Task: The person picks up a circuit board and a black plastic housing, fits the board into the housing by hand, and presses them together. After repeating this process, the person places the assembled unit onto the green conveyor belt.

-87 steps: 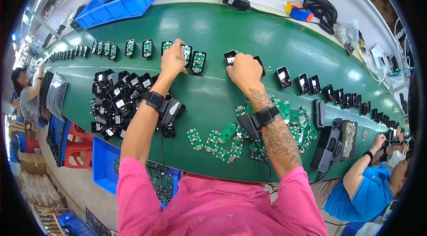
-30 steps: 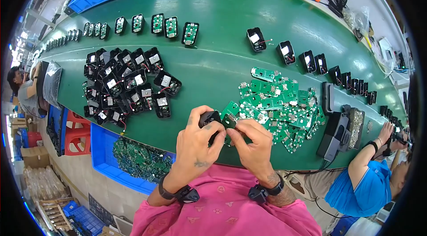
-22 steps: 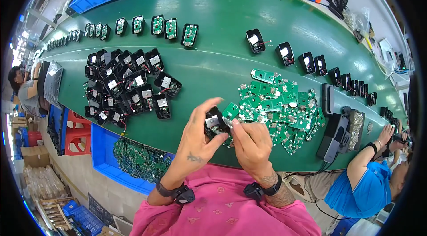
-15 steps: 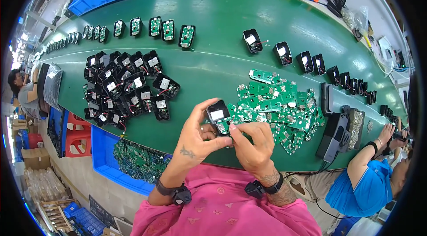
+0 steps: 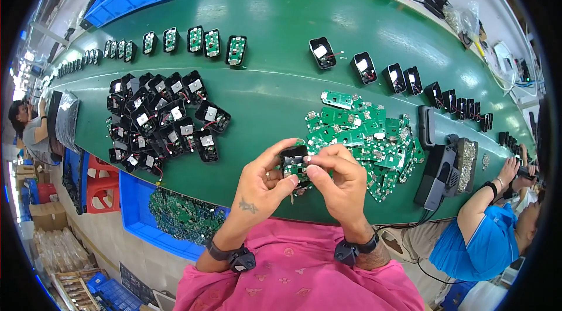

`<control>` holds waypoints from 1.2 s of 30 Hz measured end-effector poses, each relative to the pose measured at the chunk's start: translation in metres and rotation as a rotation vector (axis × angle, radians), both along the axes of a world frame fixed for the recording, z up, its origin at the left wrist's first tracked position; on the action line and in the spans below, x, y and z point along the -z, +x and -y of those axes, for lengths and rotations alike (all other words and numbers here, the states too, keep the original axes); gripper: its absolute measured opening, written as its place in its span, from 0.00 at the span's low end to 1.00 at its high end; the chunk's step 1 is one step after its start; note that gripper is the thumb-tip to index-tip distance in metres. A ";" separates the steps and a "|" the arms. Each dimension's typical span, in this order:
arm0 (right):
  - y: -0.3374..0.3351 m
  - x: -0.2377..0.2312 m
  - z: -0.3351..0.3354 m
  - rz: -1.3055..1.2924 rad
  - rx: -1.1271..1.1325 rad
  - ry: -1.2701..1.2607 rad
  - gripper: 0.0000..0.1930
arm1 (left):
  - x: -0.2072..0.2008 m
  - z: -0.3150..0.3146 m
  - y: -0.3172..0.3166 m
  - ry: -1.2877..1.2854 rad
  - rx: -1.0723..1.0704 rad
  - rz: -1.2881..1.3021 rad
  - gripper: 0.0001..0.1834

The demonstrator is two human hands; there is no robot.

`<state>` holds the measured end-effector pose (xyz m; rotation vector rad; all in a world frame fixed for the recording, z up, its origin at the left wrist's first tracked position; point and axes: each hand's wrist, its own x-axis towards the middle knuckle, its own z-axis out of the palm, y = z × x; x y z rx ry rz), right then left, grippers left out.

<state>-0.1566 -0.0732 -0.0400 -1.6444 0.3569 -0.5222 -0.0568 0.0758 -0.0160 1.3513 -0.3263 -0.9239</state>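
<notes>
A small black plastic housing [image 5: 291, 153] is gripped in my left hand [image 5: 261, 187], thumb in front and fingers around its far side. A green circuit board [image 5: 294, 169] sits at the housing's near end, under my left thumb. My right hand [image 5: 338, 187] is closed in a pinch at the housing's right edge; a tiny pale bit shows at its fingertips, too small to name. Just beyond and right of my hands lies a heap of green circuit boards [image 5: 351, 135]. Left of them is a pile of black housings [image 5: 153, 118] with pale blocks and red wires inside.
Housings fitted with boards [image 5: 236, 50] line the far left of the green table [image 5: 269, 18]; open housings [image 5: 364, 68] line the far right. A dark device [image 5: 432, 179] and a tray of small parts [image 5: 466, 164] stand right. A blue bin [image 5: 132, 211] sits below the left edge; a co-worker [image 5: 477, 241] is at right.
The housing has tipped, so the white block inside no longer shows. My right hand has shifted slightly up the housing's right side, fingers more raised. The whole view has moved a little.
</notes>
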 end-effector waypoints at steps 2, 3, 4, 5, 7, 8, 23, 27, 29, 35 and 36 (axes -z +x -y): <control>0.002 0.002 -0.003 0.012 -0.047 0.174 0.08 | 0.000 0.002 -0.003 0.027 -0.021 0.038 0.32; 0.003 -0.002 -0.004 0.001 -0.048 0.184 0.06 | 0.000 0.003 -0.005 0.055 -0.048 0.075 0.33; 0.002 -0.001 -0.005 -0.001 -0.047 0.184 0.06 | 0.000 0.004 -0.007 0.055 -0.048 0.073 0.33; 0.003 0.003 -0.005 0.023 -0.024 0.101 0.05 | 0.002 0.006 -0.010 0.057 -0.075 0.128 0.32; 0.003 0.003 -0.006 0.046 -0.001 0.018 0.04 | 0.004 0.008 -0.013 0.060 -0.102 0.183 0.32; 0.004 -0.002 -0.006 0.065 0.012 -0.115 0.04 | 0.006 0.009 -0.015 0.066 -0.116 0.221 0.32; -0.009 -0.044 0.005 -0.160 -0.143 -0.168 0.04 | -0.004 0.003 -0.019 0.096 -0.105 0.614 0.33; -0.010 -0.050 0.009 -0.197 -0.185 -0.150 0.04 | -0.007 0.000 -0.019 0.109 -0.056 0.675 0.35; -0.010 -0.050 0.010 -0.191 -0.195 -0.158 0.04 | -0.007 0.001 -0.019 0.091 -0.063 0.696 0.35; -0.009 -0.051 0.009 -0.195 -0.174 -0.168 0.04 | -0.006 0.001 -0.019 0.082 -0.090 0.725 0.36; -0.009 -0.049 0.009 -0.171 -0.164 -0.197 0.04 | -0.005 0.000 -0.020 0.075 -0.102 0.737 0.36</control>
